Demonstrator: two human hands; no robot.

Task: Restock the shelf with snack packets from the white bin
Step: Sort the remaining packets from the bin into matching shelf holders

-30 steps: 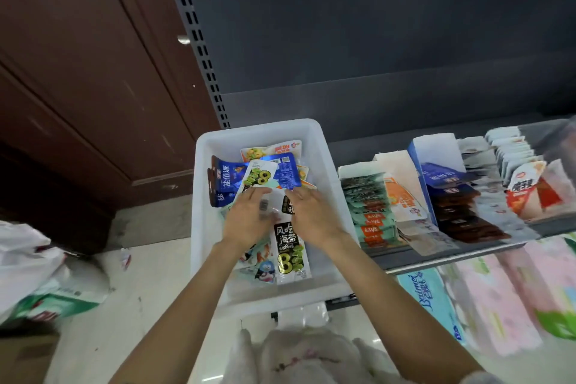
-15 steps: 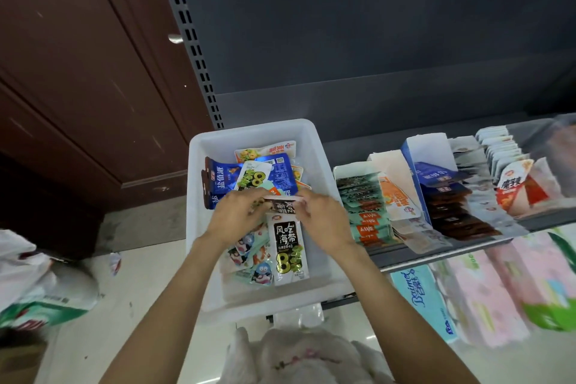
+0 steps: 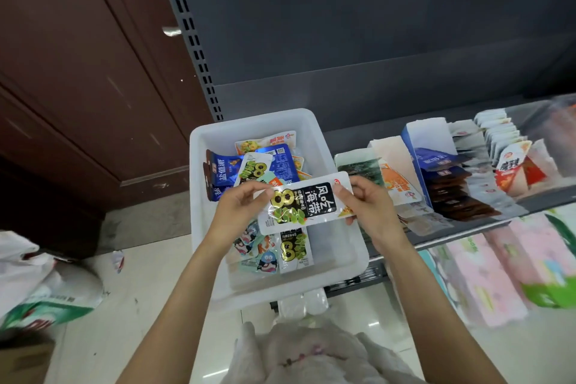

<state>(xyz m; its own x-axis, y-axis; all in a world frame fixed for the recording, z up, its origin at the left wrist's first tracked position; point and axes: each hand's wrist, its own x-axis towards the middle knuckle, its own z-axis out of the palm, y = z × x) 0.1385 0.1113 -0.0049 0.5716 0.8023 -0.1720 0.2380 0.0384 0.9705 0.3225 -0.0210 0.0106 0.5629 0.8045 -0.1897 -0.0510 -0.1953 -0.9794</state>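
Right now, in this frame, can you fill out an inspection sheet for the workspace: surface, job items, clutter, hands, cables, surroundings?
Surface: grey metal shelf with rows of snack packs; glossy pale floor below.
Job's things: white plastic bin at the shelf's left end, holding mixed packets; black-and-white seaweed snack packet lifted above it.
Clutter: crumpled white plastic bags on the floor at left; white bag at bottom centre.
Hands: left hand and right hand each pinch one end of the seaweed packet.
Cables: nothing seen.
Surroundings: dark brown wooden door; slotted grey upright; pink tissue packs on the lower shelf.
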